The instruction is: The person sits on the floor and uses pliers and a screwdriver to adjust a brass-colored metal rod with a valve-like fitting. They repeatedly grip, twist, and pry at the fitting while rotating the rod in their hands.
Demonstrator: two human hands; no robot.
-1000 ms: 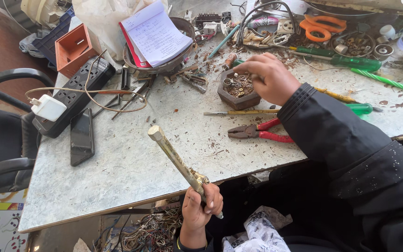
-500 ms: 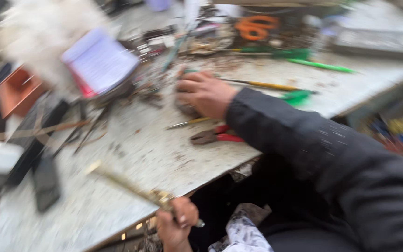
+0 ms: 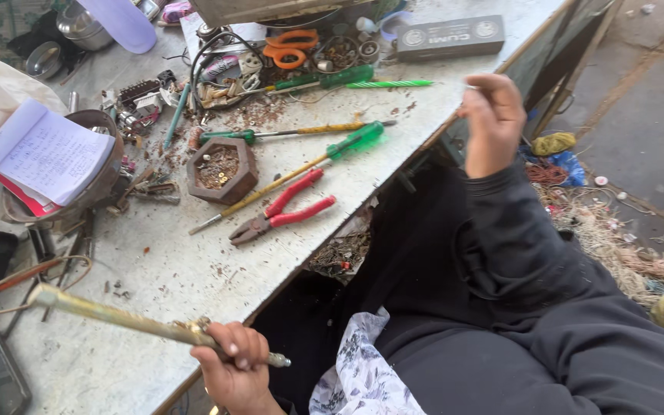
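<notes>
Brass-coloured metal rod (image 3: pixel 117 317), long and thin with a knurled fitting near the grip end, juts out over the worktop's near edge toward its left edge, held by the left hand (image 3: pixel 234 361), whose fingers are curled tight around the shaft just behind the fitting. It looks stiff and fairly heavy for its width, smooth enough to slip, so a grip close to the fitting, as now, seems the steadiest hold. Just behind its far tip a thin orange wire loop (image 3: pixel 9 280) lies on the pale speckled stone worktop (image 3: pixel 163 269). Toward the middle sit a brown hexagonal wooden dish of small screws (image 3: pixel 221 169), red-handled pliers (image 3: pixel 282 215) and a long green-handled screwdriver (image 3: pixel 293 170), all well apart from the rod. Orange-handled scissors (image 3: pixel 290 46) lie near the far edge. Beyond the right edge, the right hand (image 3: pixel 493 123) is raised in the air, fingertips pressed together as if pinching something tiny; what it pinches I cannot tell.
</notes>
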